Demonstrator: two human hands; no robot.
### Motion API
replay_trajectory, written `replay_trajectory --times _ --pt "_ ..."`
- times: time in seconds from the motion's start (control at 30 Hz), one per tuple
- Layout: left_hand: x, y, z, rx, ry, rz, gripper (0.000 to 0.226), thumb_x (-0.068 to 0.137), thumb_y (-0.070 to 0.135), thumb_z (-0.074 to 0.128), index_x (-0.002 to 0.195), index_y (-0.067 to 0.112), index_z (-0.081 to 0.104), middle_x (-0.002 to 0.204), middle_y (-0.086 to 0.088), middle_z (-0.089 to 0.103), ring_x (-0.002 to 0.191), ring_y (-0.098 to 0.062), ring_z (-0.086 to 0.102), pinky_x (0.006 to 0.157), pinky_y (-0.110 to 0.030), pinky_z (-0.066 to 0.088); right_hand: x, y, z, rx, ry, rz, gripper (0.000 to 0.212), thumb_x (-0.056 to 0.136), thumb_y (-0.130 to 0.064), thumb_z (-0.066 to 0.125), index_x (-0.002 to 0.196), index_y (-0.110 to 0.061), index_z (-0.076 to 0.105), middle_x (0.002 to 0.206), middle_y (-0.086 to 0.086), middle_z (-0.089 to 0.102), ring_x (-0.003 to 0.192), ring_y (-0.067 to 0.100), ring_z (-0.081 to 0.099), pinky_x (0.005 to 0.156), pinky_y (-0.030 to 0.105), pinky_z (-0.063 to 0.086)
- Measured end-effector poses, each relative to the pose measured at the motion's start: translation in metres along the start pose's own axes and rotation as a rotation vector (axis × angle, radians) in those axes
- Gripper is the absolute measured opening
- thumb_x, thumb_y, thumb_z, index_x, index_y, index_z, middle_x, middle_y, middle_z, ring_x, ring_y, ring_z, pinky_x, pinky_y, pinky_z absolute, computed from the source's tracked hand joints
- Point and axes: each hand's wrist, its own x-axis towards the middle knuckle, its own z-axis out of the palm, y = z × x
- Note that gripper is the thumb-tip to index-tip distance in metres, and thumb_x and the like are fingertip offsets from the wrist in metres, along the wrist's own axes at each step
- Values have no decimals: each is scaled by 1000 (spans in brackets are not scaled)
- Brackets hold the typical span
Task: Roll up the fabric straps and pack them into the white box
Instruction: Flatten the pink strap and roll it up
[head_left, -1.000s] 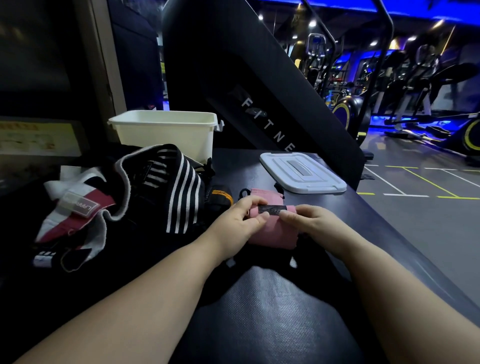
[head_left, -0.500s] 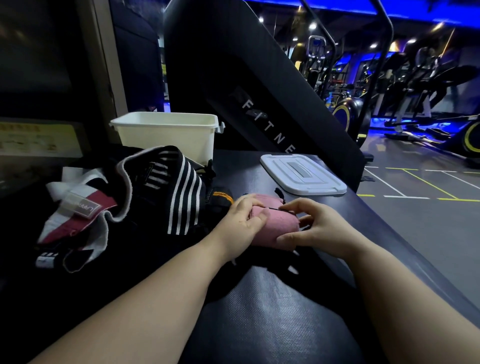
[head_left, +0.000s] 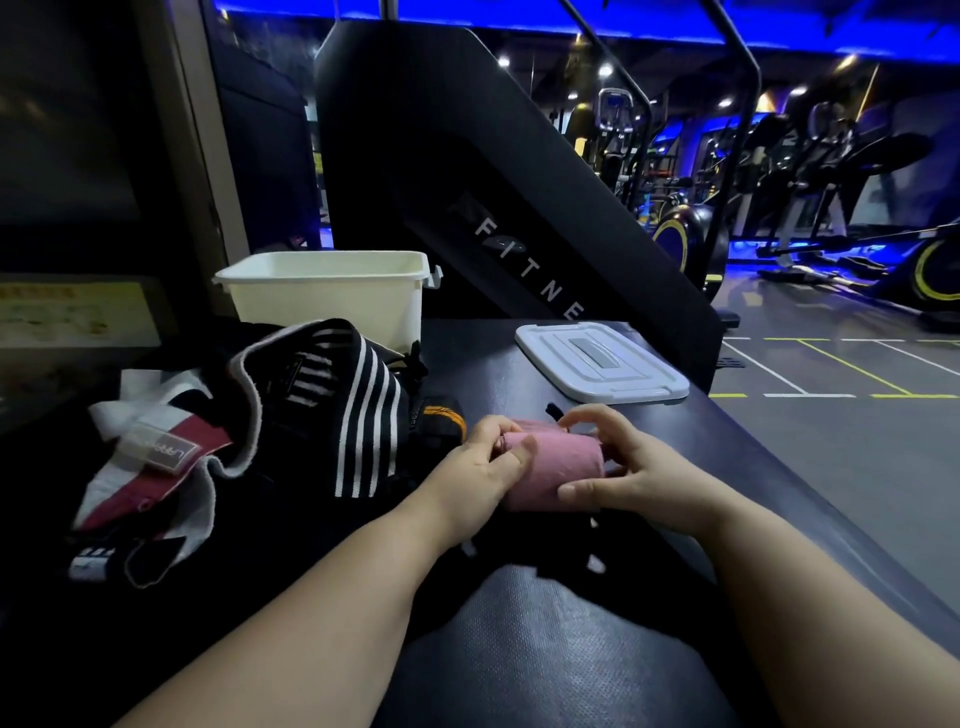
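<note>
left hand (head_left: 480, 470) and right hand (head_left: 641, 467) have turned one pink strap (head_left: 553, 462).

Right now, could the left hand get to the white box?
Probably, by going over: the striped strap pile lies between the left hand and the white box, whose top is open. The hand is busy gripping the pink roll, though.

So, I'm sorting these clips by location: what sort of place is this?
Most likely a gym. Cardio machines stand in rows under blue lighting, a bike has a yellow-rimmed wheel, and a black panel reads "FITNE".
</note>
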Motion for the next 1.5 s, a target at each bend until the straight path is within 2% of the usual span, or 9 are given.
replay_trajectory --times 0.2,0.33,0.6,0.87,0.93,1.03,1.13,1.3,1.5 --pt "-4 -2 -2 -4 -47 52 38 88 40 65 122 33 49 132 6 43 115 7 43 98 -4 32 2 -1 2 21 45 -5 47 60 -54 86 98 -44 60 93 -2 68 80 6 60 81 30 52" --pt "-2 -3 -3 -55 -44 26 69 75 54 58 138 35 36 136 -2 44 123 -13 48 111 -34 38 4 -2 5 70 106 27 39 65 -50 77 97 -31 64 84 -9 69 76 5 62 76 26 51" --pt "1 0 3 -33 17 -16 47 94 54 44 130 24 51 125 -4 58 116 -15 54 101 -25 40 11 -5 6 -165 233 51 44 73 -64 53 68 -23 69 99 -9 55 88 -9 52 77 6 35" --pt "1 -1 6 -16 -63 -88 93 66 68 51 148 29 33 148 1 40 137 -11 35 117 -35 26 17 1 3 -167 254 168 51 89 -56 53 63 -15 70 92 -2 59 83 1 56 76 19 36" --pt "3 -2 7 21 -44 -92 82 80 62 52 150 26 29 152 0 35 141 -12 30 119 -34 21 18 1 4 -180 253 146 49 89 -56 55 66 -14 67 87 -1 59 79 5 54 76 24 36" --pt "5 -2 10 171 5 -80 59 97 50 44 150 27 32 148 -3 37 141 -16 29 118 -30 19 24 3 7 -88 296 20 6 91 -40 61 89 -37 66 104 -7 61 97 6 55 89 23 40" --pt "3 1 13 266 122 -84 56 94 53 48 141 22 45 134 -7 42 132 -20 38 113 -28 25 28 7 8 46 262 43 20 96 -29 56 99 -46 66 113 -14 66 106 5 59 99 26 41" --pt "-12 11 9 511 283 -219 56 88 64 48 115 15 47 116 -8 61 111 -29 57 93 -35 45 27 8 4 -35 257 122 24 99 -32 48 98 -25 70 100 -8 72 100 13 64 96 33 47" --pt "-14 18 13 518 286 -190 37 97 50 43 110 19 59 113 -7 67 108 -29 59 88 -33 47 21 -2 4 -127 187 151 36 95 -50 47 83 -17 54 75 -10 55 75 9 50 77 28 39"
